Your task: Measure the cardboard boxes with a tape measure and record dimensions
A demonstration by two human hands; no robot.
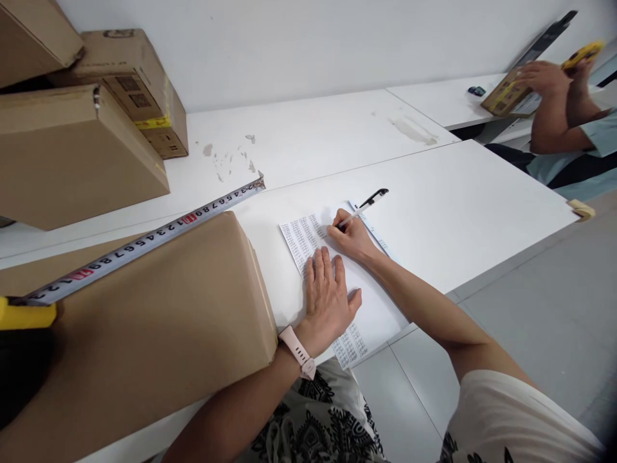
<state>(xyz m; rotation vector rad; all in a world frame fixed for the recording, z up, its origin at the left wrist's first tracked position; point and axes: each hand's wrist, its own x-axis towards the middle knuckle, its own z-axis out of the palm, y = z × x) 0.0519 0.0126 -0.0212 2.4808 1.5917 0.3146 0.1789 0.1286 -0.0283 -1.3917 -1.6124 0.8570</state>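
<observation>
My right hand (pixel 353 233) is closed around a pen (pixel 369 201) with a black clip end, its tip down at the sheet of paper (pixel 371 302). Columns of small handwriting or print run along the sheet's left side, too small to read. My left hand (pixel 328 289) lies flat on the same sheet with its fingers stretched out, a pale pink watch on the wrist. To the left, a tape measure (pixel 144 241) with a yellow and black case stretches over a closed cardboard box (pixel 193 308). Its hooked end reaches past the box's far corner.
More cardboard boxes (pixel 72 151) are stacked at the back left against the wall. The white table (pixel 463 206) runs to the right, with a tan block (pixel 581 210) at its corner. At the far right, a co-worker's hands (pixel 547 80) hold a box and a yellow tool.
</observation>
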